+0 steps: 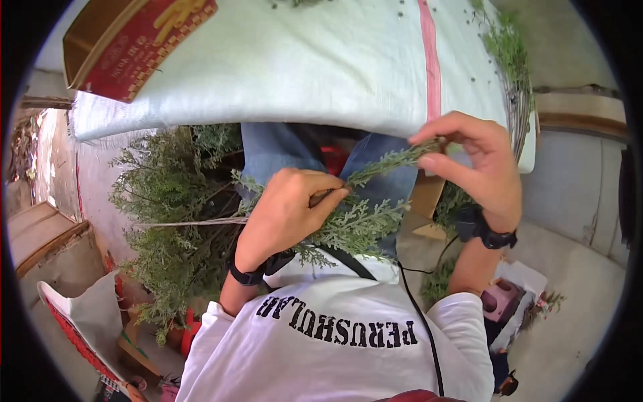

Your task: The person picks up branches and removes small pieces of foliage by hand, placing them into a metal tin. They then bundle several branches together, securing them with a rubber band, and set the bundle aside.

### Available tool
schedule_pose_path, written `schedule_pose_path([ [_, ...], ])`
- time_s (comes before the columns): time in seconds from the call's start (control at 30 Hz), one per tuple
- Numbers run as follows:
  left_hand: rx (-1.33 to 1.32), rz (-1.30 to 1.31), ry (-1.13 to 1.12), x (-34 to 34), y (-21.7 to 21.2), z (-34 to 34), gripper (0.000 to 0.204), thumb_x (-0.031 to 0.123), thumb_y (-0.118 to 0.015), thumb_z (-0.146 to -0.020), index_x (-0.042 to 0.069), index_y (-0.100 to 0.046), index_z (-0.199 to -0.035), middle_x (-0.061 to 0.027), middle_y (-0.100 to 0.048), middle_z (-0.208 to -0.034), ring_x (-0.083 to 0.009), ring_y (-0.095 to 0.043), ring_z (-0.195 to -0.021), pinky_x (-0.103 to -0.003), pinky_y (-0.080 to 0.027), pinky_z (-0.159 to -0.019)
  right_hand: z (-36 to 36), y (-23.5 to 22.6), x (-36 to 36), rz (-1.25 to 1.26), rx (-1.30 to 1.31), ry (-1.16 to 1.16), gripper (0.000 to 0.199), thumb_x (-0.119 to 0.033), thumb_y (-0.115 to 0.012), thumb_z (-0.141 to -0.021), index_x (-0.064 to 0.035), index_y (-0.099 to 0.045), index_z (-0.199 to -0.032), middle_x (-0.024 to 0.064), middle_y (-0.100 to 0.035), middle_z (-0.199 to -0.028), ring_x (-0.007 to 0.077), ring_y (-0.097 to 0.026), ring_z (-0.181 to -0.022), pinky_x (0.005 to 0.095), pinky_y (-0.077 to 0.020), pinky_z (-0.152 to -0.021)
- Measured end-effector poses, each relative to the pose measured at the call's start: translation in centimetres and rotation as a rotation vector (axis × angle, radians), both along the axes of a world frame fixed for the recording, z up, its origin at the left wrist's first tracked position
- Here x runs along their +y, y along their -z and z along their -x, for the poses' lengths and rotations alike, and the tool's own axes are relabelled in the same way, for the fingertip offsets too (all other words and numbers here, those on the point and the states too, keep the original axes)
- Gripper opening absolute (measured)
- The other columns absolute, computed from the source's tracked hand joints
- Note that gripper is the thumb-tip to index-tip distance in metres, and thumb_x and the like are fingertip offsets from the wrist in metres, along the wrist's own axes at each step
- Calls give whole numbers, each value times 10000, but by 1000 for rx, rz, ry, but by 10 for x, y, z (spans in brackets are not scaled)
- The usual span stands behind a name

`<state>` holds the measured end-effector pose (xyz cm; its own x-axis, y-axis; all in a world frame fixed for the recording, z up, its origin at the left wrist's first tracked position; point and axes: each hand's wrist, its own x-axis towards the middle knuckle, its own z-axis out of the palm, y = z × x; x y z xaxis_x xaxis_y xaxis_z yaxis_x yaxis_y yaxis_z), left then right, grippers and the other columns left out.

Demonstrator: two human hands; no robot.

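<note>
My left hand is closed round the stem of a green leafy sprig, its thumb and forefinger pinching at a fork. The sprig's bare stem sticks out leftward past the wrist. One side shoot slants up to the right, toward my right hand. There the thumb and forefinger pinch the shoot's tip, with the other fingers curled. A lower leafy part spreads over my lap. What lies inside my left palm is hidden.
A white woven sheet with a pink stripe covers the surface ahead, scattered with small bits. A red cardboard box stands at its far left. Bundled green branches lie along the right edge, and a large leafy pile sits left. A black cable crosses my shirt.
</note>
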<state>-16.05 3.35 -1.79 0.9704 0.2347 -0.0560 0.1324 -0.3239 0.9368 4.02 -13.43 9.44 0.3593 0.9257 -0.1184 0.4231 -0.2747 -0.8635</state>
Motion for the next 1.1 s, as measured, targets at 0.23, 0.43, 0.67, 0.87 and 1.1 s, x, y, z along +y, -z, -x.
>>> schedule_pose_path([
  [0.23,50,22,-131,24,-10,10,170,129,-730,-903,-39,-739,-933,-192,-678,-744,-260,-616,-589,-358,-463,-567,24,33,71,-180,638,159,163,-127,-721,-941,-1,-674,-1034,83,-716,-1028,164,-670,-927,296,-530,-850],
  [0.43,20,116,-183,49,-17,21,179,140,-714,-920,-29,-746,-969,-179,-679,-729,-215,-609,-588,-344,-471,-582,41,28,138,-249,1041,161,175,-212,-627,-1019,-41,-642,-1059,91,-711,-1072,208,-685,-989,356,-551,-900],
  [0.67,-185,101,-362,69,-14,43,190,154,-698,-942,-16,-746,-1013,-166,-671,-714,-163,-586,-587,-333,-473,-590,37,-2,194,-281,1119,125,231,-266,-588,-1046,-50,-621,-1120,40,-676,-954,158,-645,-849,309,-521,-791],
  [0.87,-46,220,-341,60,-15,38,180,145,-697,-935,-9,-746,-1015,-176,-679,-725,-213,-596,-565,-347,-474,-580,15,-48,241,-428,545,-69,236,-277,-553,-1064,-71,-648,-1129,-37,-572,-771,68,-503,-680,226,-400,-649],
  [1.1,-46,226,-188,24,16,22,188,160,-689,-934,1,-742,-1019,-213,-662,-731,-325,-603,-576,-368,-474,-578,19,-35,311,-294,349,-116,249,-226,-523,-1061,-47,-638,-1191,-18,-629,-821,32,-420,-652,203,-332,-598],
])
